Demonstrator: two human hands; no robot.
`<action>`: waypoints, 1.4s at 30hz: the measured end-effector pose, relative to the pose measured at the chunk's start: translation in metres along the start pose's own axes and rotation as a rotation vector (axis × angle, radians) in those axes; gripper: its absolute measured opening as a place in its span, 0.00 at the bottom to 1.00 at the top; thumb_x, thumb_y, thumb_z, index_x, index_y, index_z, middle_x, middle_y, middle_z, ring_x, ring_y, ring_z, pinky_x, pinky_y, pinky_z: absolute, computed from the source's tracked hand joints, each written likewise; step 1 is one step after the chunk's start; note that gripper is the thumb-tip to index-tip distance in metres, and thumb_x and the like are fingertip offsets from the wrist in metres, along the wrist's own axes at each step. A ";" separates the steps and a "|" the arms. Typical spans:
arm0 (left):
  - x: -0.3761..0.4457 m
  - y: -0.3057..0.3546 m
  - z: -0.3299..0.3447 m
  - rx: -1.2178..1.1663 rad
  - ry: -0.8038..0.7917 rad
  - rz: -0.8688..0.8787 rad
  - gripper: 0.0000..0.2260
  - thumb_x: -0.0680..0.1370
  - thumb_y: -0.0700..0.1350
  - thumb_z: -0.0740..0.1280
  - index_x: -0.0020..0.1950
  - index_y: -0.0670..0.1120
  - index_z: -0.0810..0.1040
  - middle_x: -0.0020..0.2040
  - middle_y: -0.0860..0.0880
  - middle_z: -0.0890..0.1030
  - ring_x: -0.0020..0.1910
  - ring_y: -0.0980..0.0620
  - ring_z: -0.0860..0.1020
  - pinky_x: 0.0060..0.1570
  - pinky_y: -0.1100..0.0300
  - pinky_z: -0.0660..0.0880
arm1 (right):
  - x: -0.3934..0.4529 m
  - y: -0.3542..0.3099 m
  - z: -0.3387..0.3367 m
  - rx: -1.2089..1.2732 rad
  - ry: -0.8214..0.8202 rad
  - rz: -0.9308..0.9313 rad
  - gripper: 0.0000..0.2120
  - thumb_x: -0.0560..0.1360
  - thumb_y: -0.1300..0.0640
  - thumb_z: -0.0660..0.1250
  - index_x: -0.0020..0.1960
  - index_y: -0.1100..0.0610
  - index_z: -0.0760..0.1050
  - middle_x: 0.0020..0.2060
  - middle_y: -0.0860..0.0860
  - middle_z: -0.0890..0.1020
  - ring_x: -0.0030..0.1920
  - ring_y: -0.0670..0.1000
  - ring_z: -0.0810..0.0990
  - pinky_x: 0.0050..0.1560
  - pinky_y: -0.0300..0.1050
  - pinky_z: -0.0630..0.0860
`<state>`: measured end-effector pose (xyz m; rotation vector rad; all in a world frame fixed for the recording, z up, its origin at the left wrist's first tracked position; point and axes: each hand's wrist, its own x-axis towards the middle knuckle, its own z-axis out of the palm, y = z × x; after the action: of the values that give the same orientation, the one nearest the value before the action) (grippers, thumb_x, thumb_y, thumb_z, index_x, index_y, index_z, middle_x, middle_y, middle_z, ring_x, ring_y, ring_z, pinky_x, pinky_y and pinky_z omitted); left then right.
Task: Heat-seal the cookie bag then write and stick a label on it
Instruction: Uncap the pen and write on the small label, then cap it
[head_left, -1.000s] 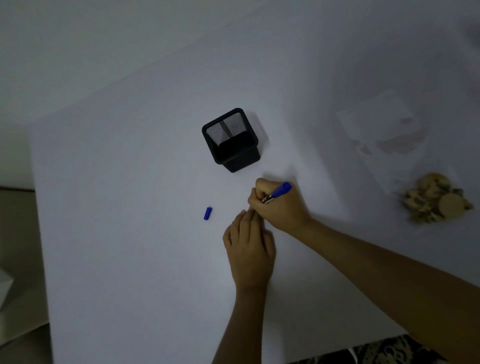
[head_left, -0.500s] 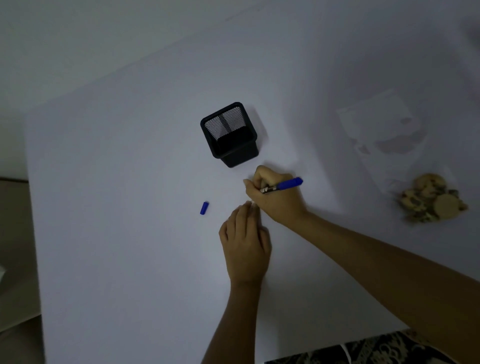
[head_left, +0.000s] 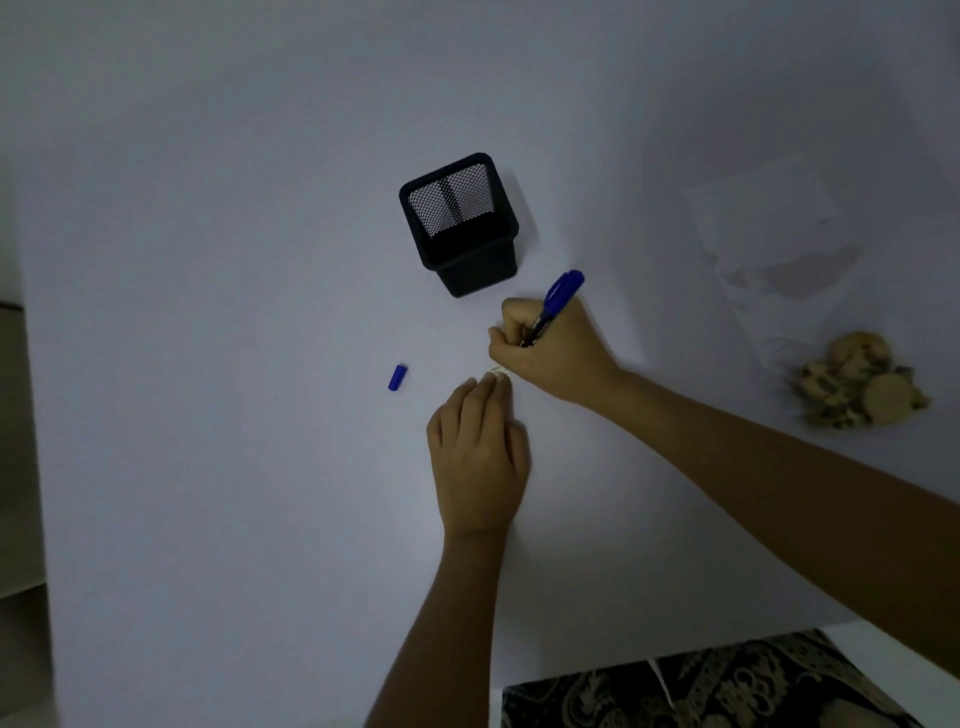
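Desk edge: patterned fabric shows at the near corner, and both forearms reach out over the white desk.
Left hand: the left hand lies flat, palm down, fingers together and not curled round anything; its fingertips press on the near edge of a small pale label.
Label: only a sliver shows between the two hands, so what is on it I cannot tell.
Right hand: the right hand has a closed grip on the blue marker, barrel angled up and away, tip hidden under the knuckles, apparently down on the label.
Step in hand: by my read, writing the label.
Doing it well: keep the left fingertips pinning that edge so the slip cannot skate; short light strokes, marker fairly upright, heel of the hand clear of fresh ink.
Cap: the blue marker cap lies loose to the left, well apart from the hands; worth remembering afterwards.
Pen holder: the black mesh pen holder stands upright just beyond the right hand, close enough for the marker's tail to knock.
Cookie bag: the clear cookie bag lies far right, cookies bunched at its near end, well apart from the label.
Seal: too dim to judge.
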<state>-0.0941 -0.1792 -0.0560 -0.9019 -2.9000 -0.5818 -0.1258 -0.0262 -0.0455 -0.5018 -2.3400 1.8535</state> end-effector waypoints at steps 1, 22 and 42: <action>0.001 0.000 0.000 0.002 0.005 -0.001 0.16 0.76 0.43 0.60 0.61 0.40 0.78 0.57 0.43 0.81 0.59 0.45 0.77 0.63 0.53 0.69 | -0.001 0.001 0.000 -0.009 0.001 -0.013 0.21 0.72 0.67 0.68 0.29 0.52 0.62 0.22 0.43 0.70 0.26 0.43 0.69 0.33 0.31 0.70; 0.002 0.002 -0.001 0.001 -0.003 -0.011 0.16 0.76 0.43 0.60 0.60 0.39 0.78 0.57 0.42 0.81 0.59 0.44 0.78 0.63 0.52 0.69 | -0.001 0.003 0.002 -0.070 0.150 -0.066 0.14 0.72 0.66 0.68 0.31 0.62 0.67 0.23 0.50 0.70 0.26 0.46 0.70 0.33 0.37 0.74; 0.001 0.000 -0.002 0.009 0.011 0.002 0.15 0.76 0.42 0.61 0.60 0.39 0.78 0.57 0.42 0.81 0.59 0.44 0.78 0.62 0.52 0.70 | 0.000 0.002 0.003 -0.095 0.154 -0.054 0.24 0.71 0.69 0.66 0.28 0.48 0.58 0.22 0.44 0.64 0.24 0.45 0.66 0.30 0.29 0.66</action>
<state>-0.0950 -0.1789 -0.0539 -0.8973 -2.8899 -0.5718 -0.1263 -0.0284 -0.0477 -0.5642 -2.3240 1.6249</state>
